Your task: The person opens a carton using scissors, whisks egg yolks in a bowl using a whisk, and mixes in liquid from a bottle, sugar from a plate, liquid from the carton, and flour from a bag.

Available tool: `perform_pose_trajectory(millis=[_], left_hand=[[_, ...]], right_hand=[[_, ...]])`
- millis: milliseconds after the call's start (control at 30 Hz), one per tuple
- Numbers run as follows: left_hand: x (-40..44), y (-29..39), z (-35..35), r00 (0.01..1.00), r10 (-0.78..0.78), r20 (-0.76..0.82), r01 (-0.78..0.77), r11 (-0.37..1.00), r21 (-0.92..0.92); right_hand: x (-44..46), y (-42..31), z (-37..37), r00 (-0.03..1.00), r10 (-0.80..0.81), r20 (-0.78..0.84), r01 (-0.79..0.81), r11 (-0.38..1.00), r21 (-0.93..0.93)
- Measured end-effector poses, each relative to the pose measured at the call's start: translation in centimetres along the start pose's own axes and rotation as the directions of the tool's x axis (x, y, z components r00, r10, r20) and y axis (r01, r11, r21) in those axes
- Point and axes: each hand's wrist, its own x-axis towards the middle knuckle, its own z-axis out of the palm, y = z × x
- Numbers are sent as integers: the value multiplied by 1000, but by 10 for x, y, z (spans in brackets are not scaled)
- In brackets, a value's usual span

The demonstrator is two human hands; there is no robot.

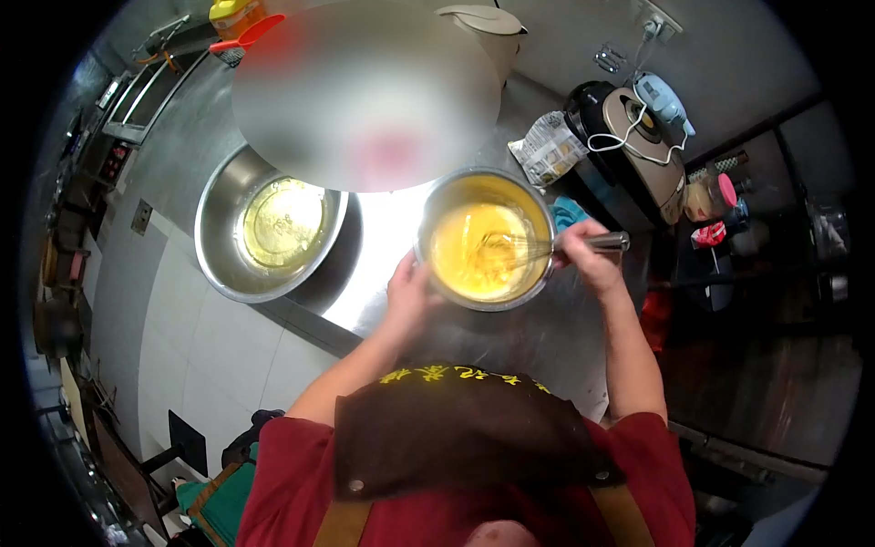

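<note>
My right hand [592,254] is closed round the handle of a metal whisk [612,242]. The whisk's wires reach into a yellow, egg-like mixture [465,251] inside a round metal bowl [427,210]. My left hand [409,290] holds the near left side of this bowl; some of its fingers are hidden against the wall. To the left stands a larger metal basin [219,264] with a clear, pale yellow liquid [284,219] in its bottom, touched by neither hand.
Both vessels rest on a steel counter [365,301], the basin close to its left edge. A blurred patch hides the counter's back. Beyond the bowl on the right are a crumpled packet [550,149], a teal cloth [569,211], a rice cooker [656,164] and a light blue corded appliance [663,98].
</note>
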Motion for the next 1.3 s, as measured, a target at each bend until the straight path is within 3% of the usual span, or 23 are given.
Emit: perform_pose_trajectory(millis=[33, 67, 100, 167, 233, 300, 433, 500, 567, 633, 667, 700, 767, 800, 833, 900, 933, 967, 1033, 1100, 1167, 1233, 1300], left_hand=[[0, -2, 0, 1000, -3, 1, 3, 1000, -1], [2, -4, -1, 1000, -1, -6, 1, 1000, 11], [5, -4, -2, 1000, 4, -13, -4, 1000, 25], [9, -7, -4, 1000, 4, -11, -4, 1000, 26], [8, -8, -6, 1000, -6, -14, 7, 1000, 25], [6, -9, -6, 999, 31, 20, -32, 999, 41], [6, -5, -3, 1000, 9, -7, -9, 1000, -2], [3, -5, -4, 1000, -4, -2, 4, 1000, -25], [1, -8, -4, 1000, 6, -16, -6, 1000, -22], [-3, -2, 2, 999, 36, 30, -33, 994, -103], [-1, -3, 2, 999, 38, 4, -38, 996, -79], [1, -4, 3, 999, 45, 10, -44, 996, -79], [3, -9, 0, 999, 51, -8, -52, 994, -99], [6, -11, -1, 999, 52, -10, -52, 994, -99], [9, -14, 0, 998, 65, -26, -67, 993, -102], [12, -16, 3, 997, 73, -28, -76, 992, -97], [17, -13, 6, 995, 87, -39, -91, 988, -127], [22, -10, 9, 993, 102, -51, -110, 981, -162], [30, -11, 3, 992, 114, -48, -120, 983, -142], [34, -7, -1, 992, 118, -39, -123, 982, -144], [40, 1, -7, 993, 96, -71, -101, 992, -76], [42, 13, -9, 997, 78, -23, -79, 995, -61], [46, 15, -16, 998, 69, 15, -69, 996, 59]], right_hand=[[2, -2, -2, 994, 68, -85, -59, 992, 112], [2, -4, 3, 994, 35, -106, -45, 994, -95], [-1, -1, 5, 988, -151, 20, 152, 969, -192], [-6, -2, 5, 997, -6, 78, 19, 986, -165], [6, -8, -4, 997, 72, 0, -72, 994, 84], [19, -3, 6, 990, 119, -78, -114, 991, 70], [8, -8, 30, 989, -55, 136, 78, 983, -167], [8, -18, 5, 983, 129, 131, -129, 992, -4], [15, -20, -6, 988, 133, -73, -129, 990, 62], [19, -1, 9, 998, 21, -59, -30, 989, -148], [10, -3, 14, 980, -181, 86, 197, 944, -266], [1, -14, 19, 979, -169, 116, 192, 955, -224], [3, -11, 1, 990, 138, 18, -138, 990, -7], [8, -6, -8, 998, 45, -31, -42, 994, 102], [15, -2, -10, 990, 113, -81, -103, 987, 122], [22, 20, 2, 998, -57, -40, 50, 984, -170], [12, 2, 12, 990, -129, 52, 135, 977, -165], [7, 12, 15, 998, -11, 63, 18, 993, -119], [0, 21, 9, 955, -208, 213, 254, 942, -218], [-4, 24, 9, 800, -449, 397, 581, 743, -330], [-3, 23, 1, 812, -403, 423, 559, 745, -363], [3, 41, -24, 954, -265, 140, 296, 761, -578], [34, 73, -48, 976, -18, -218, -74, 910, -407]])
